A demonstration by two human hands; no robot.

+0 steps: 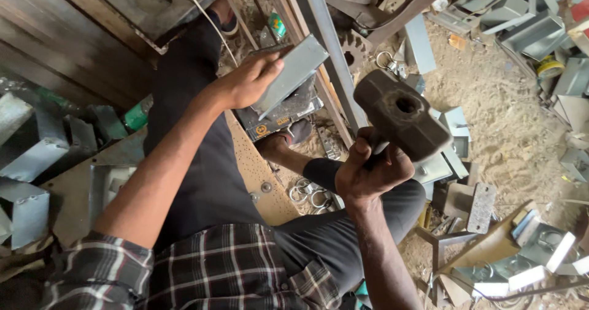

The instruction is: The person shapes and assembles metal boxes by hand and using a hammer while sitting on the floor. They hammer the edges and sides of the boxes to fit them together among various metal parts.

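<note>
- A flat grey metal plate (pixel 293 71) is gripped by the left hand (pixel 248 80) in the upper middle of the frame, with the fingers closed over its lower left edge and the plate tilted up toward the right
- A heavy dark hammer head (pixel 402 123) with a round hole in its top face is held up right of centre; its short handle is clenched in the closed right hand (pixel 368 172), just below the head
- The plate and the hammer head are seen near each other but apart, the hammer being lower and to the right
- Beneath the plate, a dark block with a worn top (pixel 283 115) is seen resting on the floor, touched by the plate's lower side or just under it; which of the two cannot be told
- A long grey steel bar (pixel 328 52) is laid slanting from the top centre down past the block
- A rusty perforated sheet (pixel 254 169) lies between the person's legs, which are clad in dark trousers (pixel 208 163); a checked shirt (pixel 215 267) is seen at the bottom of the frame
- A few metal rings (pixel 307 193) are scattered on the floor just left of the right wrist
- Bent grey metal channel pieces (pixel 521 28) are heaped in the upper right, and more of the same (pixel 30 156) are piled at the left edge
- The sandy floor (pixel 509 132) is seen on the right side, with folded metal boxes (pixel 540 255) lying at the lower right
</note>
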